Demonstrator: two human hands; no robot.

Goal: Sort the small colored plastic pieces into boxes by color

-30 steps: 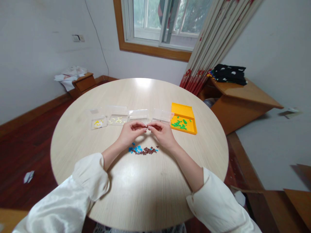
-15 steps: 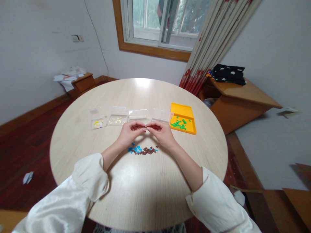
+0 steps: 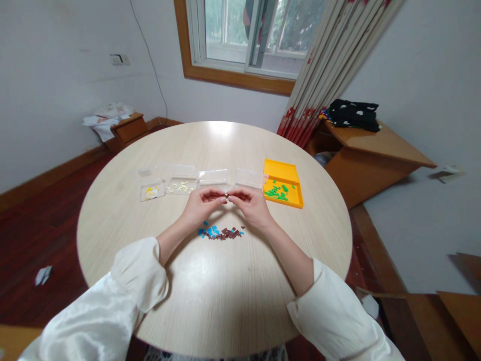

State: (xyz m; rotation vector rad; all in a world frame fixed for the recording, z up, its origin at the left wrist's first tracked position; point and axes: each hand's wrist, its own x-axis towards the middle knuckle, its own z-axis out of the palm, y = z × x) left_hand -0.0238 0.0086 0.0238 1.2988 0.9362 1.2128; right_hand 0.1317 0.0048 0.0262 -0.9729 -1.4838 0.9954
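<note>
My left hand [image 3: 205,204] and my right hand [image 3: 250,206] meet fingertip to fingertip above the table, both pinched. Whatever sits between the fingertips is too small and too covered to name. Just below them on the tabletop lies a loose pile of brown toy bricks [image 3: 229,233], with blue bricks [image 3: 209,231] mixed in at its left. Behind my hands stand clear plastic boxes with raised lids, two of them partly hidden by my fingers.
On the round table [image 3: 210,291], a clear box [image 3: 141,199] holds yellow pieces and another [image 3: 169,193] pale ones. An open yellow case [image 3: 301,204] of green bricks stands to the right. Beyond the table are a wooden cabinet [image 3: 391,145] and a curtain [image 3: 330,55].
My fingertips have shifted slightly, with a small light spot now showing between them. The bricks and boxes stay where they were.
</note>
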